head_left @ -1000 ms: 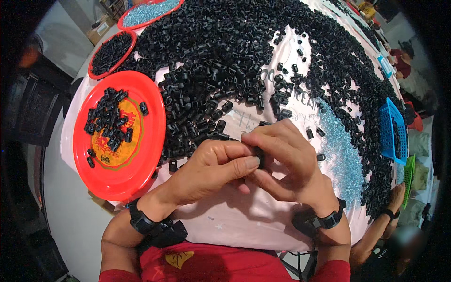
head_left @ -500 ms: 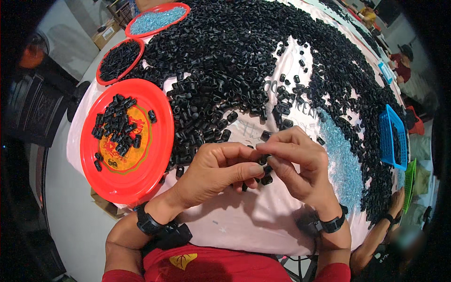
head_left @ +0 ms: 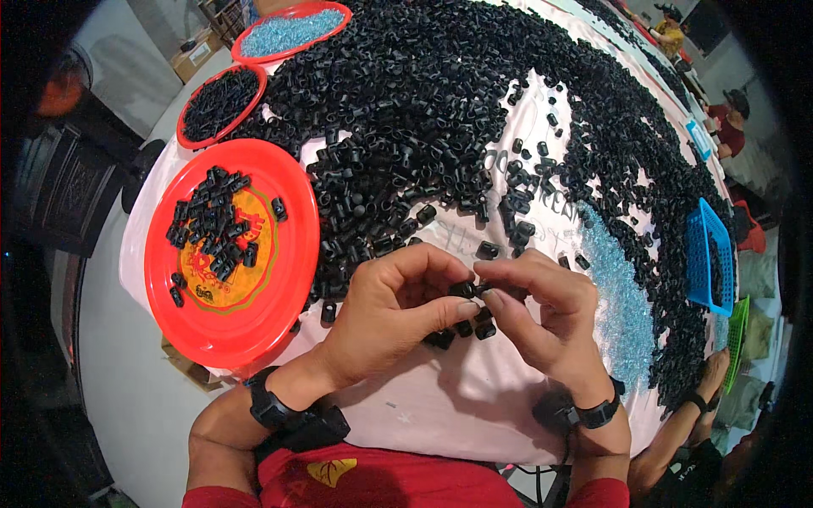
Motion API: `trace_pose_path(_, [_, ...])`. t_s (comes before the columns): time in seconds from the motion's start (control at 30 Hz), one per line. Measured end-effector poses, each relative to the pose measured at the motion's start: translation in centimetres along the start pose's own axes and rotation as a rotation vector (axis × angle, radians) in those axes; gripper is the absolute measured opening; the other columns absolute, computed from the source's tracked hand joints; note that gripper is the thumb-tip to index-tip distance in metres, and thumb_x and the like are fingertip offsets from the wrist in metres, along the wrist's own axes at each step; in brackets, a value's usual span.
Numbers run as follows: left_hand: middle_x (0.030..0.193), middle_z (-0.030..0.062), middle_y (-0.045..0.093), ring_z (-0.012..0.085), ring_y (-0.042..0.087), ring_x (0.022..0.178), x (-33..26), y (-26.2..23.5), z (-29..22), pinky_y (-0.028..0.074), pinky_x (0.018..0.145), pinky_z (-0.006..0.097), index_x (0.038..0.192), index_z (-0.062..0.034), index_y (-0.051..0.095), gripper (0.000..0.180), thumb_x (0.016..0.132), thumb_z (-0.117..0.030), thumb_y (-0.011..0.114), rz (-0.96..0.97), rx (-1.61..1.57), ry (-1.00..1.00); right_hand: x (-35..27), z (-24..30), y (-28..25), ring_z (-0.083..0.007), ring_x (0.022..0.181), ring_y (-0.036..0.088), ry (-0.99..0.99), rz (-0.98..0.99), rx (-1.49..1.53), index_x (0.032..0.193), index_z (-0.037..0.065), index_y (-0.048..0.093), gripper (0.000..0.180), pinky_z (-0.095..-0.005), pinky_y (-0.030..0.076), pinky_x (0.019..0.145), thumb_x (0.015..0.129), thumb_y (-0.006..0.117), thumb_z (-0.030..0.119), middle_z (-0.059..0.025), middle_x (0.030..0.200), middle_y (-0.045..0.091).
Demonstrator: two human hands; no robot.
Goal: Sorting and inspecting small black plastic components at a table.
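Over the near middle of the table, my left hand (head_left: 394,300) is closed, its thumb and forefinger pinching a small hollow black plastic part (head_left: 463,289). From the other side my right hand (head_left: 546,309) meets it, thumb and forefinger closed at the same part. The fingertips partly hide it, and any smaller piece between them cannot be made out. Several similar black parts (head_left: 484,328) lie just beneath my hands. To the left, a red plate (head_left: 284,326) carries a small heap of black parts (head_left: 216,224).
A big spread of black parts (head_left: 406,127) covers the table's far side. Small clear-blue pieces (head_left: 622,313) lie right. Two smaller red plates (head_left: 188,140) (head_left: 240,52) hold thin black pieces and clear-blue pieces. A blue basket (head_left: 710,258) stands far right, near another person's arm (head_left: 690,415).
My hands stay together, with the fingertips slightly lower and the black part showing more between them. The whole view has shifted slightly.
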State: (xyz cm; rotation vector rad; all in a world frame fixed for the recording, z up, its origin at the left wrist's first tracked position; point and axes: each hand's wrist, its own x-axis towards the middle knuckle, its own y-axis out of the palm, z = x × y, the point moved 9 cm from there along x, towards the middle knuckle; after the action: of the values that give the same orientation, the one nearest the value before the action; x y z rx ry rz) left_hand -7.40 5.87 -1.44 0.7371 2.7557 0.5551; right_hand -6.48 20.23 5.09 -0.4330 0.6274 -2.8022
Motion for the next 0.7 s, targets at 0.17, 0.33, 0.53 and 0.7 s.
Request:
trace_pose_path(0.17, [0.113,0.0048,0.072,0.0073,0.067,0.097,-0.1,0.2,-0.5,0.055,0.086,0.023,0.125,0.0014,0.067,0.03,0.096,-0.004,0.072,-0.035,0.054,0.026,-0.5,-1.5,0.2,-0.0102,0.067,0.059,0.076,-0.075,0.124,0.11,0.001,0.075,0.021,-0.0259,0.048,0.061,0.091,0.072,0.006,-0.0075,0.084,0.07])
trace_pose_path(0.33, [0.112,0.0045,0.073,0.0074,0.067,0.096,-0.2,-0.2,-0.3,0.056,0.085,0.024,0.126,0.0008,0.068,0.03,0.097,-0.005,0.07,-0.033,0.046,-0.046,-0.5,-1.6,-0.1,-0.0096,0.066,0.058,0.086,-0.108,0.161,0.107,0.001,0.075,0.018,-0.0259,0.047,0.059,0.089,0.074,0.006,-0.0059,0.082,0.069])
trace_pose_path(0.53, [0.108,0.0036,0.074,0.007,0.067,0.095,-0.4,-0.4,-0.8,0.055,0.084,0.024,0.122,-0.0001,0.071,0.026,0.096,-0.005,0.071,-0.063,0.153,-0.004,-0.3,-0.7,-0.3,-0.0125,0.065,0.057,0.037,-0.065,0.006,0.102,0.0,0.076,0.016,-0.0272,0.046,0.059,0.086,0.075,0.004,-0.0075,0.081,0.069])
trace_pose_path(0.7, [0.109,0.0043,0.073,0.0065,0.065,0.097,-0.4,-0.3,-0.9,0.054,0.085,0.023,0.12,0.0024,0.071,0.025,0.097,-0.007,0.071,-0.037,0.215,0.035,0.0,0.0,-0.5,-0.0146,0.066,0.058,0.014,-0.043,-0.009,0.1,0.0,0.076,0.017,-0.0281,0.046,0.059,0.084,0.074,0.002,-0.0081,0.078,0.068])
